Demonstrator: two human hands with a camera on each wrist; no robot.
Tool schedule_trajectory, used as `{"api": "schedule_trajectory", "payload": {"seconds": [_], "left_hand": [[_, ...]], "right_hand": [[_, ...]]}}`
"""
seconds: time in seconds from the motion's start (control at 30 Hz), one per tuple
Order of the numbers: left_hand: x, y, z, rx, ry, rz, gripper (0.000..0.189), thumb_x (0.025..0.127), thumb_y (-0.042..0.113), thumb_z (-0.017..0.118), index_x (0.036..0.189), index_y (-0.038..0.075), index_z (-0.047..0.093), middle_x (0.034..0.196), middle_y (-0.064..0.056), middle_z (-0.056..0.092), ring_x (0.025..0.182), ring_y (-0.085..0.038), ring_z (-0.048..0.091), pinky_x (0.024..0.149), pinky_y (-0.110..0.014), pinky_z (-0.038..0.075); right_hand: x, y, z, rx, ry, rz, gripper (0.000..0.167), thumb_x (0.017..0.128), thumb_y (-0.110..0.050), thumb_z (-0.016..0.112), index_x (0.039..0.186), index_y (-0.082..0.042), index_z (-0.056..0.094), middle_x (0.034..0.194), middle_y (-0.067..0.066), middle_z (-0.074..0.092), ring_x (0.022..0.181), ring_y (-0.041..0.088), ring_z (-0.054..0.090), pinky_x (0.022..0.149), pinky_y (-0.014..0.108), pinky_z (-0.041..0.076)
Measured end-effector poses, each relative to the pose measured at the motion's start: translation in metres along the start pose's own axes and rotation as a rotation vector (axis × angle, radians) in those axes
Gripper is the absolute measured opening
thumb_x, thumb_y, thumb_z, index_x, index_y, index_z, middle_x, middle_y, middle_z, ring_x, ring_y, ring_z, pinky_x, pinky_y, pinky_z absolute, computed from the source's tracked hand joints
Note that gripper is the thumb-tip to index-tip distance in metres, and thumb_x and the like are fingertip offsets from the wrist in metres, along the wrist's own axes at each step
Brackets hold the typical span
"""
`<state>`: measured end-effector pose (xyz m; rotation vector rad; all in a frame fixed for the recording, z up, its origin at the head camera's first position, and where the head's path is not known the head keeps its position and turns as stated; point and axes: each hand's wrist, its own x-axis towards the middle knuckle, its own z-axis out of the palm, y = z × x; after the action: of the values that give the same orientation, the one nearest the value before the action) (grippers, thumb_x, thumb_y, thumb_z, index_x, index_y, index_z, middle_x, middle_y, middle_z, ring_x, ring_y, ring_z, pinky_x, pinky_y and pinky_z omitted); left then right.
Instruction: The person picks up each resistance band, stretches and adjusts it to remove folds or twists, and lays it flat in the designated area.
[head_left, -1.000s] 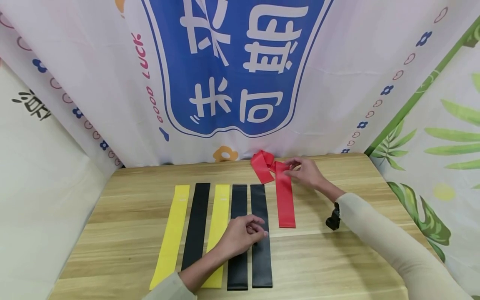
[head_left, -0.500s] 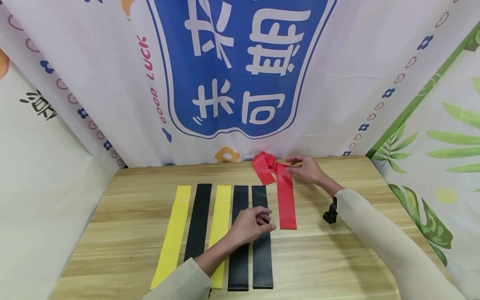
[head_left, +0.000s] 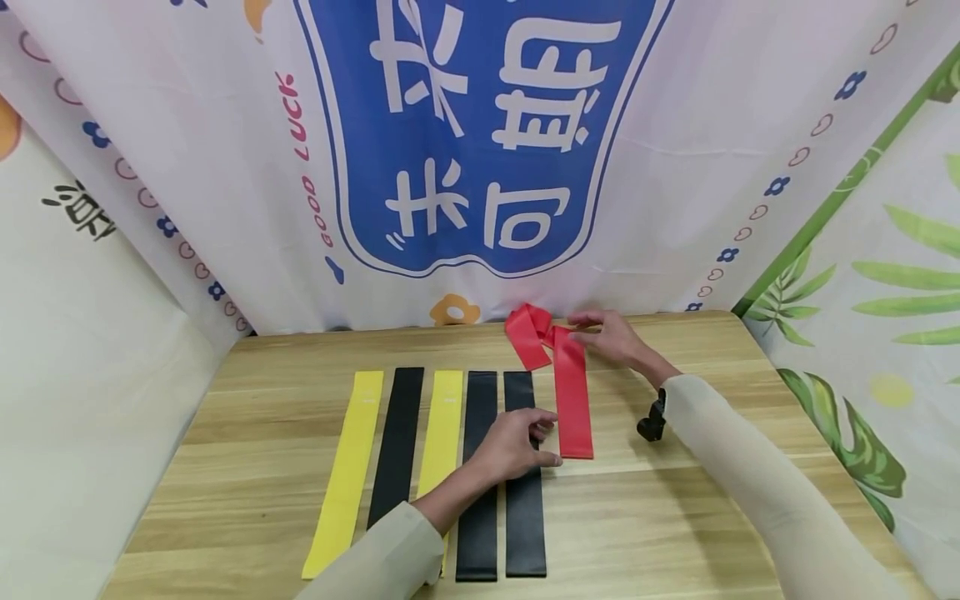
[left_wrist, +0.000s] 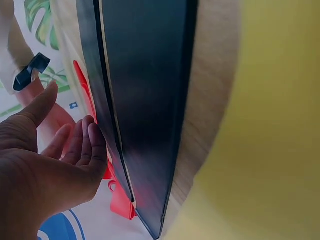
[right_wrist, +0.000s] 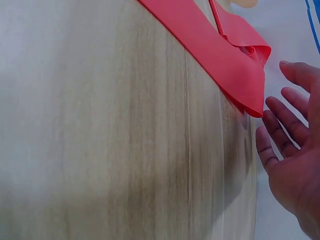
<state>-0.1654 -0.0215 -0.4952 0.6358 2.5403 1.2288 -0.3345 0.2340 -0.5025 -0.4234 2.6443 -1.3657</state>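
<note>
A red resistance band [head_left: 573, 408] lies lengthwise on the table, right of a row of flat bands. Its far end meets a crumpled red band [head_left: 528, 329] by the curtain. My left hand [head_left: 513, 446] hovers over the rightmost black band [head_left: 525, 533], thumb and fingers parted at the red band's near left edge. In the left wrist view its palm [left_wrist: 55, 170] shows and nothing is gripped. My right hand [head_left: 611, 337] is at the red band's far end; in the right wrist view its fingers [right_wrist: 282, 125] are spread beside the band's edge, contact unclear.
Left of the red band lie another black band [head_left: 480, 392], a yellow band [head_left: 446, 408], a black band [head_left: 397, 450] and a further yellow band [head_left: 345, 475]. The wooden table [head_left: 247, 467] ends at a printed curtain [head_left: 480, 287].
My left hand has moved right and slightly up, from over the black bands to the red band's near end. The right hand has stayed by the far end. The bands lie as before.
</note>
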Motion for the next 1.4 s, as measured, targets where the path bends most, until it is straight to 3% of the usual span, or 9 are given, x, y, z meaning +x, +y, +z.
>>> {"api": "schedule_trajectory", "payload": {"seconds": [0.23, 0.5, 1.0, 1.4], "left_hand": [[0.006, 0.002, 0.005, 0.057, -0.009, 0.001, 0.060, 0.079, 0.017, 0.096, 0.133, 0.006, 0.072, 0.122, -0.008, 0.075, 0.100, -0.016, 0.073, 0.086, -0.022, 0.058], [0.015, 0.002, 0.010, 0.087, -0.012, -0.009, 0.059, 0.078, 0.018, 0.097, 0.132, 0.008, 0.074, 0.122, -0.005, 0.075, 0.098, -0.013, 0.072, 0.083, -0.020, 0.057], [0.023, 0.002, 0.015, 0.242, -0.001, 0.039, 0.054, 0.076, 0.023, 0.098, 0.126, 0.015, 0.078, 0.095, 0.002, 0.067, 0.081, -0.003, 0.055, 0.066, -0.019, 0.047], [0.025, 0.001, 0.016, 0.281, 0.016, 0.058, 0.042, 0.077, 0.022, 0.098, 0.116, 0.017, 0.082, 0.099, 0.004, 0.068, 0.080, -0.003, 0.057, 0.064, -0.019, 0.047]], "right_hand": [[0.003, 0.004, 0.003, 0.008, 0.000, 0.051, 0.043, 0.100, -0.018, 0.074, 0.140, -0.003, 0.067, 0.138, 0.016, 0.068, 0.127, 0.035, 0.063, 0.106, 0.051, 0.054], [0.005, 0.007, 0.005, -0.016, -0.007, 0.052, 0.041, 0.101, -0.017, 0.073, 0.139, -0.004, 0.068, 0.136, 0.017, 0.069, 0.124, 0.035, 0.062, 0.104, 0.050, 0.055], [0.008, 0.008, 0.008, -0.079, 0.012, 0.046, 0.036, 0.104, -0.017, 0.069, 0.138, -0.005, 0.070, 0.137, 0.019, 0.068, 0.122, 0.034, 0.061, 0.099, 0.046, 0.054], [0.009, 0.007, 0.008, -0.063, 0.016, 0.033, 0.033, 0.103, -0.014, 0.070, 0.135, -0.004, 0.072, 0.135, 0.019, 0.069, 0.121, 0.033, 0.063, 0.096, 0.041, 0.053]]}}
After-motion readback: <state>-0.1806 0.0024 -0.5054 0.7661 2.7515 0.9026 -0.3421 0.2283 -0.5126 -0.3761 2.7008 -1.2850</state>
